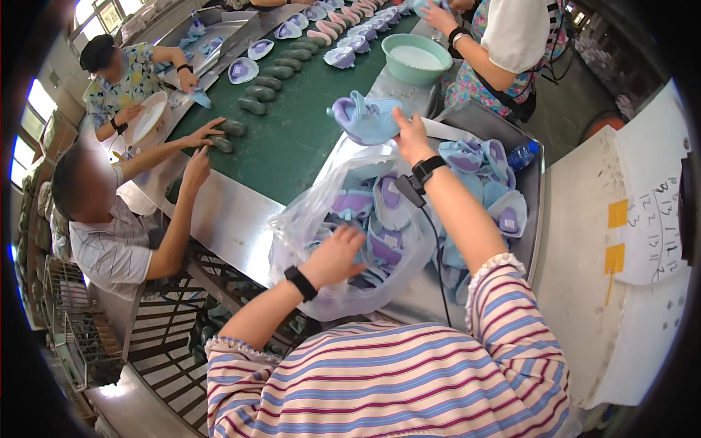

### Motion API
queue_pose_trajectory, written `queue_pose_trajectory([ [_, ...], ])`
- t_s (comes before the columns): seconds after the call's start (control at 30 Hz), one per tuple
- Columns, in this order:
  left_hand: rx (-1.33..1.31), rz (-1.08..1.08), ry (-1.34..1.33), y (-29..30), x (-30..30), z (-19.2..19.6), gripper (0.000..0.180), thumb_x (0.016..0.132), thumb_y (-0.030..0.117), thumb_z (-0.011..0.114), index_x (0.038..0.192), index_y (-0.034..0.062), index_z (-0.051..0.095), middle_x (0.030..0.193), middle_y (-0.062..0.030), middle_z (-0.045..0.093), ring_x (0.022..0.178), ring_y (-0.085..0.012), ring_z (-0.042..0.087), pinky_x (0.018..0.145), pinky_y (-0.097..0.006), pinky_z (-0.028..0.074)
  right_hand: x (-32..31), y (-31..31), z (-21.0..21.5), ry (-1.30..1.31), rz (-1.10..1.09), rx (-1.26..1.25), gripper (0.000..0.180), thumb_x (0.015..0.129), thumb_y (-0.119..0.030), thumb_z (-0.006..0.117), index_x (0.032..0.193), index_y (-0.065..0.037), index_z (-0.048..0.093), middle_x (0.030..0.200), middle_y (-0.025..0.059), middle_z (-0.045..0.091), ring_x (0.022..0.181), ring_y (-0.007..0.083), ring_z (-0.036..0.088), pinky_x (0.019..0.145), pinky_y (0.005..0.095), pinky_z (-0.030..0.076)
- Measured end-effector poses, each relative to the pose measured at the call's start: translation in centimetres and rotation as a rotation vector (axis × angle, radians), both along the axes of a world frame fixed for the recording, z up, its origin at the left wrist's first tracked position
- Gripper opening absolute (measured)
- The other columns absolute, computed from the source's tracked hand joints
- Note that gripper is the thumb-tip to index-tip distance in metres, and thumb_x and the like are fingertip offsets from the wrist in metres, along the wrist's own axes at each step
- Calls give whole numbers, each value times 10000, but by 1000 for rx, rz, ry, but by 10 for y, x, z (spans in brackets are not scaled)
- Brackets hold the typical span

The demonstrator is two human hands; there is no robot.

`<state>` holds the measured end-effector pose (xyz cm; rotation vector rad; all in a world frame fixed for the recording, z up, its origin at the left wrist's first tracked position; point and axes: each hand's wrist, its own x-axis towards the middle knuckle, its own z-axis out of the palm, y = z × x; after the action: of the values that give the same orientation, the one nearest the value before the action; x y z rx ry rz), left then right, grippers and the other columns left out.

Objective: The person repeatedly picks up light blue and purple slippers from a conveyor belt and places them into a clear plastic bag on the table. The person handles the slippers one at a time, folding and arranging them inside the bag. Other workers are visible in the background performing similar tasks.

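Observation:
My right hand (412,136) is raised over the edge of the work line, its thumb and fingers closed on a light blue and lilac shoe upper (365,118). Below it stands a clear plastic bag (418,271), its mouth open, filled with similar purple and blue uppers (393,196). Over the left part of that bag hovers my left hand (336,257), fingers bent and apart from the thumb, with nothing seen in it. Each wrist wears a black band.
A metal tray (539,212) at right holds more uppers and a blue bottle (523,155). Dark shoe lasts (253,106) line the green belt (292,157). A mint basin (416,58) stands beyond. Co-workers sit left; another stands far right. A black cable (440,270) hangs beside my right arm.

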<state>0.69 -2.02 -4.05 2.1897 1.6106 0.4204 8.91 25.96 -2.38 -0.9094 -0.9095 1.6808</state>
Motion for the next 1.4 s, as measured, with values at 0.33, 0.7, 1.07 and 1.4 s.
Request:
queue_pose_trajectory([
  [0.33,263,303,39,113,-36,-34,743,647,192,717,1279,0,380,1295,-158,434,1265,-328,337,1031,-445,287,96,-129,-40,-1074,330,1608,278,702,-84,615,978,-58,606,1110,165,545,1030,325,539,899,396,420],
  [0.7,-183,323,168,116,-49,-66,736,617,384,754,1214,69,463,1220,-152,505,1127,-289,491,873,-427,429,143,-111,-89,-1404,428,1342,500,699,-69,582,1194,-70,508,1281,157,459,1184,318,433,772,383,511],
  [1.07,-480,547,-1952,47,-75,0,373,854,210,466,1189,49,503,1143,-91,580,1036,-253,555,933,-369,422,181,-38,-34,-274,309,127,238,847,-154,638,1040,-23,590,954,62,642,844,193,622,734,331,495],
  [1.4,-370,669,-2192,14,-15,7,402,856,297,524,1213,114,498,1266,-60,505,1159,-257,464,988,-439,352,177,-87,38,280,692,-17,449,845,-214,648,1231,-55,484,1126,17,582,996,133,559,886,294,438],
])
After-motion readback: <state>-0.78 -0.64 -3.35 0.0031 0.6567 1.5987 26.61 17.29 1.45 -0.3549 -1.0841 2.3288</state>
